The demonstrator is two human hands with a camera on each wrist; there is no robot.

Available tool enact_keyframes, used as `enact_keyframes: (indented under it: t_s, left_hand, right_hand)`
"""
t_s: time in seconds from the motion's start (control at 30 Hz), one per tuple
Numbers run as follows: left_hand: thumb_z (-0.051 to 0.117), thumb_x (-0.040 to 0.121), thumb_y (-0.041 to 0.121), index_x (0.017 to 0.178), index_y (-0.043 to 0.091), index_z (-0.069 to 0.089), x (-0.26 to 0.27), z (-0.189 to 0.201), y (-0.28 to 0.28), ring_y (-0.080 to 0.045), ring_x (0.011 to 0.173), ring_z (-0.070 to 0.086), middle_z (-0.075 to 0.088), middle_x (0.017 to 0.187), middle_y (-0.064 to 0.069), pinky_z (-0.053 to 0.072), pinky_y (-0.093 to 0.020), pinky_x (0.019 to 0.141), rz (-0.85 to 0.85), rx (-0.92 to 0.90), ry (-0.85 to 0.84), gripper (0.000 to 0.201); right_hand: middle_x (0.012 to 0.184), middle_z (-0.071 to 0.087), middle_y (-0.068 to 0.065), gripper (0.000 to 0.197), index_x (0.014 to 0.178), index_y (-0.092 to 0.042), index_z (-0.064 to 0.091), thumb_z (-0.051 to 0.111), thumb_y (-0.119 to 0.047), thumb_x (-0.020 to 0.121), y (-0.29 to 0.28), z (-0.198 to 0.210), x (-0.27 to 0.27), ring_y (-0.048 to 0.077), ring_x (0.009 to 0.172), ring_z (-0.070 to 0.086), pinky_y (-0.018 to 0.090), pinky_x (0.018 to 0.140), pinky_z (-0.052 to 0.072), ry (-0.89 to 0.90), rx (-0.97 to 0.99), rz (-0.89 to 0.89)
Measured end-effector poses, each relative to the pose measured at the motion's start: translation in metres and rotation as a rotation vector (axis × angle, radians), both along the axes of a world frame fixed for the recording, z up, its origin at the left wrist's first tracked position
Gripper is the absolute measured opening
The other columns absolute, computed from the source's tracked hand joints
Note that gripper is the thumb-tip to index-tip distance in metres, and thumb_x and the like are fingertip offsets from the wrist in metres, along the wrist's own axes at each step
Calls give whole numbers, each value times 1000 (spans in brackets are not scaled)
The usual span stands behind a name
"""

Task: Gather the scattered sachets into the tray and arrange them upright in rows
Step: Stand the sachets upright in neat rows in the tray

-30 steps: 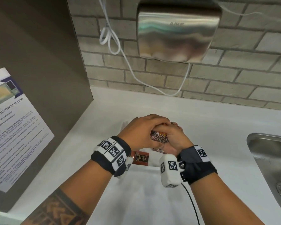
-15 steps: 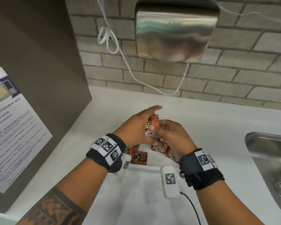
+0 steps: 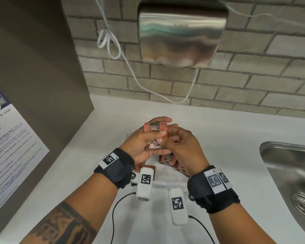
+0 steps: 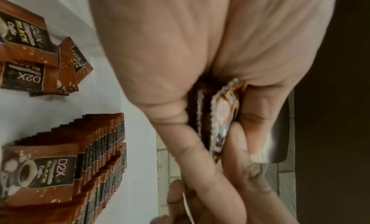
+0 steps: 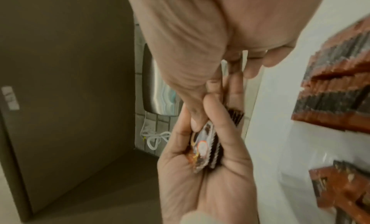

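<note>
My left hand (image 3: 163, 127) grips a small stack of brown D2X coffee sachets (image 3: 155, 129) on edge above the white tray (image 3: 165, 182). My right hand (image 3: 173, 138) meets it from the right, its fingertips pinching the stack's front sachet (image 5: 202, 146). The left wrist view shows the same stack (image 4: 220, 116) clamped between thumb and fingers. A long upright row of sachets (image 4: 100, 148) stands in the tray, with a few loose ones (image 4: 30, 56) lying flat beside it. The right wrist view shows the upright rows (image 5: 338, 100) at its right edge.
A brown cabinet side (image 3: 33, 76) with a microwave notice (image 3: 11, 147) walls off the left. A steel hand dryer (image 3: 181, 30) and its white cable (image 3: 116, 48) hang on the brick wall behind. A steel sink (image 3: 292, 173) lies at the right of the white counter (image 3: 236, 138).
Both hands lifted off the tray with the sachets. The left hand turned palm-up and now holds the stack on edge, and the right hand shifted to the stack's right side.
</note>
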State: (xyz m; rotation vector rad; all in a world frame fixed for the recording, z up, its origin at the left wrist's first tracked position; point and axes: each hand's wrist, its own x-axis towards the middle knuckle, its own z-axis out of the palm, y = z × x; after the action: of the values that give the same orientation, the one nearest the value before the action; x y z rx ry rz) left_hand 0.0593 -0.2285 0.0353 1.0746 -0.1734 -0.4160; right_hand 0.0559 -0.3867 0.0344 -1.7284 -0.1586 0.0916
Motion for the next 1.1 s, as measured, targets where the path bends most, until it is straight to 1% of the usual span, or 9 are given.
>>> enact_keyframes:
  t_s: [0.07,0.13,0.27,0.4,0.5,0.57,0.7,0.83,1.1]
  left_hand:
    - [60,95,7,122,21,63,2,-1,3,-27,94,71,68,119,-12,62,-33,63,46,18,13,30]
    - [63,94,7,115,23,64,5,-1,6,-22,82,70,71,110,-12,59,-29,56,67,75,-1,26]
    - [73,86,8,109,25,65,5,2,5,-19,73,69,70,90,-6,57,-27,53,69,202,-61,29]
    - [78,83,5,111,18,62,7,2,-1,-23,79,67,67,93,-12,57,-29,56,87,283,-101,35]
    - [79,83,1,112,17,61,10,1,1,-11,71,68,69,87,-2,59,-32,61,92,314,-123,37]
    - [76,85,1,119,17,59,10,-3,5,-10,79,69,68,91,1,61,-32,64,63,319,-135,41]
    - [73,89,3,123,20,58,10,-11,12,-14,85,66,68,99,0,56,-25,56,25,335,-175,41]
    - [77,84,0,114,21,61,12,-14,13,-13,78,65,67,89,4,57,-27,57,31,401,-221,40]
    - [85,78,7,117,19,64,15,-22,9,-8,72,68,71,89,4,57,-29,56,117,634,-298,45]
  right_hand:
    - [101,74,-5,38,105,-30,67,87,-30,73,-4,3,1,7,89,70,37,84,59,-33,-76,-53]
    - [109,64,-8,34,107,-31,60,80,-21,81,-8,13,-1,4,90,62,22,78,52,-128,-154,-133]
    - [95,63,-11,19,100,-25,63,72,-14,88,-12,39,5,3,81,62,9,68,43,-309,-223,-65]
    - [85,66,-8,15,88,-26,71,76,-13,84,-9,42,18,1,69,62,10,64,47,-289,-370,86]
    - [77,67,-8,15,84,-25,72,76,-10,84,-10,35,22,-1,66,60,11,66,47,-252,-299,70]
    - [75,68,-9,14,84,-23,73,76,-9,85,-11,33,25,-1,68,62,11,67,48,-235,-278,46]
    - [78,69,-9,10,87,-22,75,76,-12,85,-12,33,27,-7,70,61,5,67,44,-242,-306,29]
    - [77,68,-13,10,84,-23,75,75,-13,86,-10,34,25,-10,69,60,1,64,41,-272,-428,38]
    - [76,69,-14,6,85,-18,75,74,-13,87,-14,29,25,-11,70,61,1,65,41,-273,-530,75]
